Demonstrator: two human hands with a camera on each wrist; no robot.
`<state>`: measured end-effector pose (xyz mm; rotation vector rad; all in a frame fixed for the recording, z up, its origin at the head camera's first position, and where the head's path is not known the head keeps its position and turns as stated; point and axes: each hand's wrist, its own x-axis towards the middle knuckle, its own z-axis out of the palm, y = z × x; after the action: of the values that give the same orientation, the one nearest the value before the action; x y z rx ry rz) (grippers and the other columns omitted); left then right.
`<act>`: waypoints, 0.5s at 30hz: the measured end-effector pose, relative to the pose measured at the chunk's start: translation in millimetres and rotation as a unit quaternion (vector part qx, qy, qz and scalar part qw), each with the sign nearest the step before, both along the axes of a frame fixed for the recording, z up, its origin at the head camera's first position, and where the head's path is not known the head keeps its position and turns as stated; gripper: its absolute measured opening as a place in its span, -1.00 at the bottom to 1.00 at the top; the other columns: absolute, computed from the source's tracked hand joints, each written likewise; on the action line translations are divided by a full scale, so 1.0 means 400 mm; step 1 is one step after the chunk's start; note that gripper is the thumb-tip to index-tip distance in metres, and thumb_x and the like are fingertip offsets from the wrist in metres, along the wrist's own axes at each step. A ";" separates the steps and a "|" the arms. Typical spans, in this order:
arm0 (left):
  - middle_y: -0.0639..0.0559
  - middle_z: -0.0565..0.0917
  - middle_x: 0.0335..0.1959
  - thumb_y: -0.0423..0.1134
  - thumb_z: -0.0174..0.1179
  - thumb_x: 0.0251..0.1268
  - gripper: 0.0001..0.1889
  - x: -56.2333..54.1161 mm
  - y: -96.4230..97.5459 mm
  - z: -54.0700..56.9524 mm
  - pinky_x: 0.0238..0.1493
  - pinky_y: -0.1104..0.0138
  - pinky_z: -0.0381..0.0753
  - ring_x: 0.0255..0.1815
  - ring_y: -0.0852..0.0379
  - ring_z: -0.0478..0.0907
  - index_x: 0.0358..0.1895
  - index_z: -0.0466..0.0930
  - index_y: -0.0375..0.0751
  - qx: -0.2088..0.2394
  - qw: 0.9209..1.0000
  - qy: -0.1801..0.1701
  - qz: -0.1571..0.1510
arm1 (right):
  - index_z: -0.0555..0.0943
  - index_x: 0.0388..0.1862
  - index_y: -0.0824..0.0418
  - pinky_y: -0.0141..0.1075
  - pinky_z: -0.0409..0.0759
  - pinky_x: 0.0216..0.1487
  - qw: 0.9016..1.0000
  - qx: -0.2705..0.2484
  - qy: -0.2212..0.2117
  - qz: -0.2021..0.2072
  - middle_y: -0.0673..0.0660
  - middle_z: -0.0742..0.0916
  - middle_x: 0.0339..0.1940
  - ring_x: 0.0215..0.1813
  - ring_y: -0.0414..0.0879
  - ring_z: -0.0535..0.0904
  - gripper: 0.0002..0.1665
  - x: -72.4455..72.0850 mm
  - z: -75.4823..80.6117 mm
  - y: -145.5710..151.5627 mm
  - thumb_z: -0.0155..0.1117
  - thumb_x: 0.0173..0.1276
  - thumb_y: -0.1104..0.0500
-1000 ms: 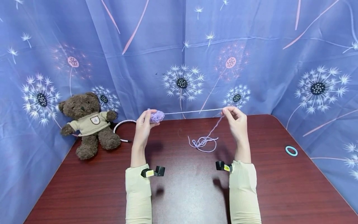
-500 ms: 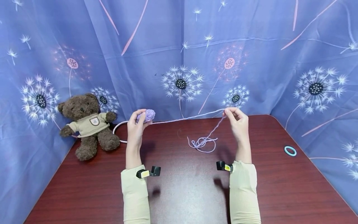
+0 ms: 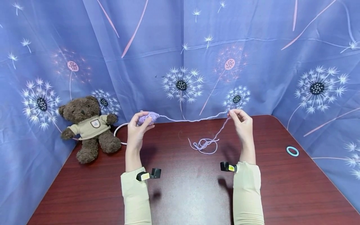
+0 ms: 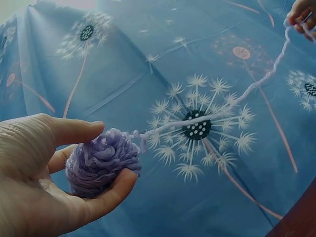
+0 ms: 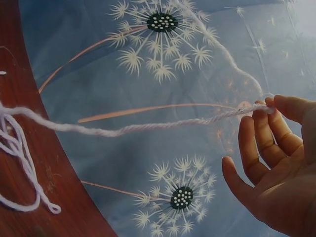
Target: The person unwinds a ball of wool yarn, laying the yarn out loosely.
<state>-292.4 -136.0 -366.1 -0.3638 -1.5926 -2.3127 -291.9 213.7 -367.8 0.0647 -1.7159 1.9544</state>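
A small ball of purple yarn [image 4: 104,160] is gripped between the thumb and fingers of my left hand [image 3: 137,131], raised over the back of the table. From the ball a strand [image 3: 194,121] runs across to my right hand [image 3: 243,125], sagging a little in the middle. Thumb and index finger of the right hand pinch the strand, as the right wrist view shows, while the other fingers stay loosely bent. Below that pinch the tail drops to a loose tangle of yarn [image 3: 205,145] lying on the table.
At the back left sits a brown teddy bear [image 3: 90,128] in a beige shirt, with a white cord [image 3: 119,128] beside it. A turquoise ring [image 3: 292,151] lies at the right of the red-brown table [image 3: 185,187]. A blue dandelion-print curtain [image 3: 157,37] hangs behind.
My left hand has moved left with the yarn ball, which has turned in the fingers. The right hand has shifted slightly right. The strand between them went from taut to sagging.
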 end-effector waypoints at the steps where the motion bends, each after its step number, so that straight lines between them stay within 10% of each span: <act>1: -0.06 0.41 0.09 -0.44 0.27 0.21 -0.79 0.000 0.005 0.001 -0.30 0.38 0.75 -0.39 0.19 0.65 -0.12 0.62 -0.14 -0.002 1.000 0.002 -0.004 | 0.65 -0.40 0.03 -0.53 0.57 -0.14 1.000 0.007 -0.001 0.001 -0.16 0.71 -0.54 -0.38 -0.34 0.62 -0.77 -0.001 0.000 -0.002 0.20 0.39 0.33; 10: -0.13 0.43 0.12 -0.57 0.06 0.35 -0.78 0.015 0.067 0.040 -0.29 0.42 0.73 -0.32 0.25 0.61 0.02 0.44 -0.52 -0.056 0.997 -0.030 -0.039 | 0.60 -0.05 0.44 -0.62 0.49 -0.12 0.994 0.105 -0.003 0.013 -0.34 0.63 -0.38 -0.18 -0.40 0.53 -0.76 -0.011 0.015 -0.054 0.23 0.37 0.31; 15: -0.18 0.43 0.16 -0.55 0.03 0.37 -0.76 0.023 0.091 0.042 -0.25 0.42 0.73 -0.34 0.29 0.62 0.05 0.41 -0.56 -0.078 0.994 -0.034 -0.061 | 0.57 0.07 0.40 -0.34 0.54 0.22 0.979 0.187 -0.011 0.082 0.10 0.70 0.01 0.12 -0.13 0.54 -0.66 -0.001 0.022 -0.137 0.25 0.36 0.28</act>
<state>-283.2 -99.8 -349.4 -0.4344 -1.8388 -2.3181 -292.1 159.0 -358.8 0.3290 -2.1318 1.7206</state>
